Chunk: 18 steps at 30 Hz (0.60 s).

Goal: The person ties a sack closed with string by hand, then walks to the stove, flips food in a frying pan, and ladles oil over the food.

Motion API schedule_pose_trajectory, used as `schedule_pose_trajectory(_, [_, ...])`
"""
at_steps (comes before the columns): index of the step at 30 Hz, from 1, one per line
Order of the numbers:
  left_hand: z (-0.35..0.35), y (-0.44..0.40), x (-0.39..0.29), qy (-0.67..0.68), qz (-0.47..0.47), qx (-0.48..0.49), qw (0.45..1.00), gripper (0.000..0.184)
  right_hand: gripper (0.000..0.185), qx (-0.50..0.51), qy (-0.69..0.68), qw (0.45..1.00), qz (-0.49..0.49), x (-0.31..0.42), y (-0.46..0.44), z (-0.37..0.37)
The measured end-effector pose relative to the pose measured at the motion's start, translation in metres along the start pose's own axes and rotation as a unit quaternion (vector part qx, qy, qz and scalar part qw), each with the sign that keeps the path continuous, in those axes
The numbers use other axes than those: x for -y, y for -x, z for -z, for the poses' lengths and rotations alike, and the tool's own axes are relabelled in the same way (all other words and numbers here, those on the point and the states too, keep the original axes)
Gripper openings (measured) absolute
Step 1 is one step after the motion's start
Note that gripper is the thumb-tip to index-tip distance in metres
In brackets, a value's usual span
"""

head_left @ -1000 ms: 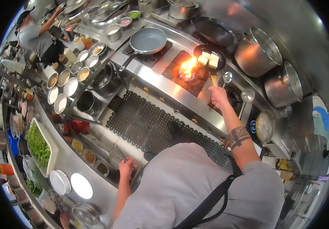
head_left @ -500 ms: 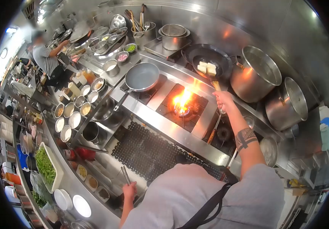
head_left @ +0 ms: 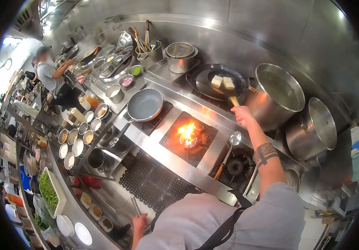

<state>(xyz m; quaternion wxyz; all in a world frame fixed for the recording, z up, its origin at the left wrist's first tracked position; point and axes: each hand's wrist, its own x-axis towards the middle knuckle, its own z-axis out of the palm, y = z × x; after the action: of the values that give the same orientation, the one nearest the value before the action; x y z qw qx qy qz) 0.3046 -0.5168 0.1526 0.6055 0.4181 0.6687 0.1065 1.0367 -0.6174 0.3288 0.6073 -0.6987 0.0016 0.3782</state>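
Observation:
My right hand [head_left: 243, 116] is closed around the wooden handle [head_left: 234, 101] of a dark wok [head_left: 204, 86] at the back of the range. Pale, block-shaped pieces of food [head_left: 228, 83] sit inside the wok. Low at the front, my left hand [head_left: 139, 221] grips a pair of metal tongs [head_left: 135, 206], pointing upward and away from the food. Between the hands, a burner flame [head_left: 187, 134] blazes with no pan over it. A spoon [head_left: 235, 138] with a wooden handle rests beside the burner below my right forearm.
A grey frying pan [head_left: 145, 104] sits left of the flame. Two tall stockpots [head_left: 273, 104] stand to the right. Several ingredient bowls [head_left: 77, 147] line the left counter, near a tray of green vegetables [head_left: 48, 189]. A co-worker [head_left: 51, 77] stands at the far left.
The view has shifted, so the range appears lower and further left. Within the wok, the pale pieces now lie nearer its middle. Both hands keep their holds. The spoon is less covered.

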Motion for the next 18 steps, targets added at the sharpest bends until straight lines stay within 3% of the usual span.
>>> schedule_pose_trajectory(8, [0.002, 0.034, -0.01, -0.05, -0.002, -0.014, 0.999, 0.018, 0.034, 0.055, -0.048, 0.997, 0.0, 0.008, -0.006, 0.0])
schedule_pose_trajectory(11, [0.013, 0.036, 0.009, -0.041, 0.011, -0.035, 0.998, 0.018, 0.035, 0.121, -0.11, 0.986, -0.019, 0.003, -0.025, -0.001])
schedule_pose_trajectory(14, [0.024, 0.031, 0.03, -0.116, -0.116, 0.006, 0.986, 0.018, 0.037, 0.107, -0.117, 0.987, -0.019, 0.004, -0.029, -0.024])
schedule_pose_trajectory(18, [0.036, 0.024, 0.047, -0.134, -0.129, -0.002, 0.982, 0.018, 0.037, 0.111, -0.048, 0.991, -0.064, 0.012, -0.021, -0.003])
